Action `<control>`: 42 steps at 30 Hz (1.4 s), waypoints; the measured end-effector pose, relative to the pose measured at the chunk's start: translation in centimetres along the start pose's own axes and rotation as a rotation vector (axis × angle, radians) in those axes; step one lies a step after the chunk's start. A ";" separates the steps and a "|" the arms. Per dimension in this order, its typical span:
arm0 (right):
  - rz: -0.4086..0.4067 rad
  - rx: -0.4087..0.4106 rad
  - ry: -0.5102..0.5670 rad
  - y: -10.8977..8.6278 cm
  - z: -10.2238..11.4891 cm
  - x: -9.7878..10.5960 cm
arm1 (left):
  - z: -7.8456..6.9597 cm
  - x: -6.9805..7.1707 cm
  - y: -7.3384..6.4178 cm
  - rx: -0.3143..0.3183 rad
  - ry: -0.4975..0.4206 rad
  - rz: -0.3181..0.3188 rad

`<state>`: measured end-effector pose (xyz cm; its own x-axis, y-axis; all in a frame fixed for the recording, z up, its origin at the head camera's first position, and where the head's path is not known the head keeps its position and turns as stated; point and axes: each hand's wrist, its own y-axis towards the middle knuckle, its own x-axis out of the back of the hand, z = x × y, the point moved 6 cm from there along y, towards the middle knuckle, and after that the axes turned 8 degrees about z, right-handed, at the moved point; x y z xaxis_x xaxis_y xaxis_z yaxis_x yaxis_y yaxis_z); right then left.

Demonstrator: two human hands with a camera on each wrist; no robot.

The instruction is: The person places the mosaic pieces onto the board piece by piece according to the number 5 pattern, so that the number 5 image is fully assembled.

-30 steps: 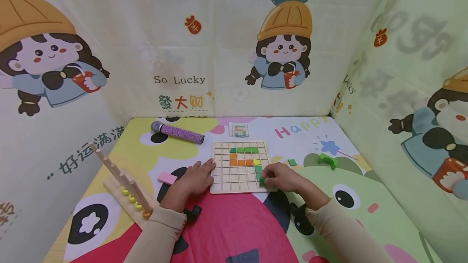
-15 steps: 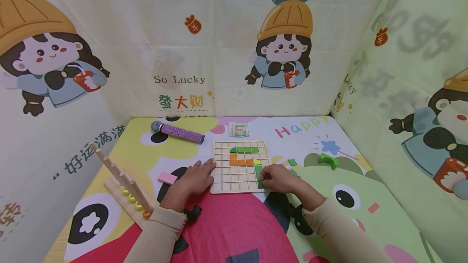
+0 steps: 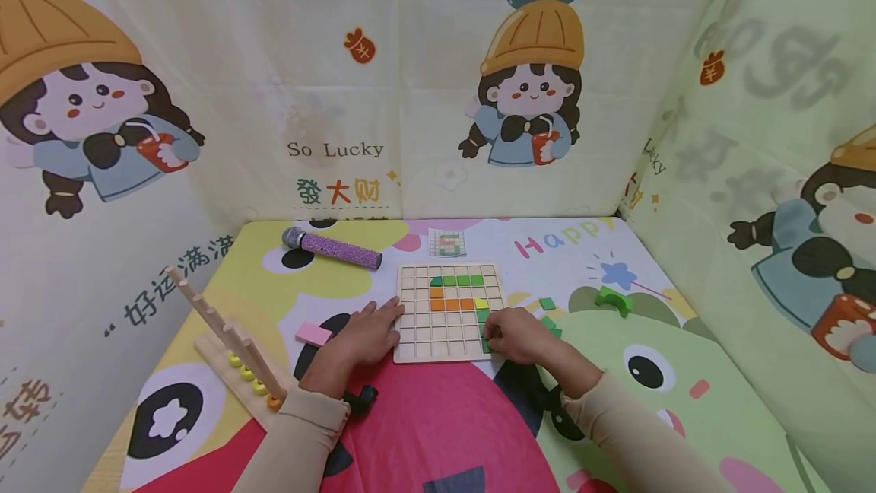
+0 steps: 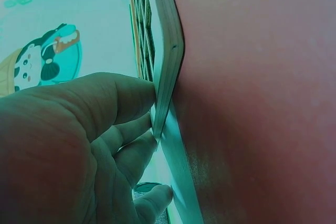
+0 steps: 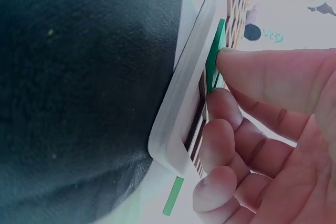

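Note:
A square wooden grid board (image 3: 441, 348) lies on the table before me, with green, orange and yellow tiles set in an S-like path. My left hand (image 3: 366, 337) rests at its left side, thumb and fingertips touching the board's edge (image 4: 167, 51). Over the lower right cells, my right hand (image 3: 522, 335) pinches a dark green tile (image 5: 214, 59) between thumb and finger. The tile stands slightly tilted at the grid in the right wrist view. Part of the right column is hidden behind the right hand.
Loose green tiles (image 3: 547, 303) and a green arch block (image 3: 614, 301) lie to the right. Behind the board is a small pattern card (image 3: 448, 243). A purple microphone (image 3: 338, 249), pink block (image 3: 312, 334) and wooden peg stand (image 3: 256, 402) are on the left.
My right hand has shifted slightly left with the green tile, onto the board's lower right cells. Loose green tiles behind it have come into sight. The left hand has stayed still.

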<state>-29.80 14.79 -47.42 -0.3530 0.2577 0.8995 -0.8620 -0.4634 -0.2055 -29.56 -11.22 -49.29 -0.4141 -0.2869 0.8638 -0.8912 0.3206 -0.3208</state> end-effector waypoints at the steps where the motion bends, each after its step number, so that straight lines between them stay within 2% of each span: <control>1: -0.003 0.002 -0.001 0.0 0.0 0.1 | 0.0 0.0 0.0 0.000 0.001 0.001; 7: -0.004 0.057 0.127 -0.8 -0.9 0.9 | 0.0 0.0 0.0 -0.004 0.005 0.002; 10: 0.003 0.036 0.193 -1.4 -2.0 1.5 | -0.1 -0.1 0.0 -0.004 0.004 0.001; 14: -0.032 -0.020 0.201 -1.9 -4.2 2.5 | -0.1 -0.1 0.0 -0.002 0.003 -0.001; 21: -0.093 -0.068 0.260 -2.3 -9.1 4.5 | 0.0 0.0 0.1 0.006 0.005 0.004; 25: -0.093 -0.126 0.220 -2.2 -11.2 5.1 | 0.1 -0.1 0.3 0.002 0.004 0.004; 30: -0.052 -0.194 0.148 -1.5 -12.8 5.2 | 0.1 -0.2 0.3 -0.003 0.008 0.005; 36: -0.037 -0.194 0.084 -0.7 -13.2 5.4 | 0.0 -0.1 0.2 -0.002 0.005 0.004; 42: -0.038 -0.191 0.085 -0.5 -12.8 5.5 | 0.0 -0.1 0.1 0.004 0.002 0.007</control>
<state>-36.00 27.34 -47.29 -0.3415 0.3463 0.8737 -0.9256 -0.2853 -0.2487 -29.60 -11.14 -49.40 -0.4199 -0.2826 0.8624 -0.8891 0.3190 -0.3283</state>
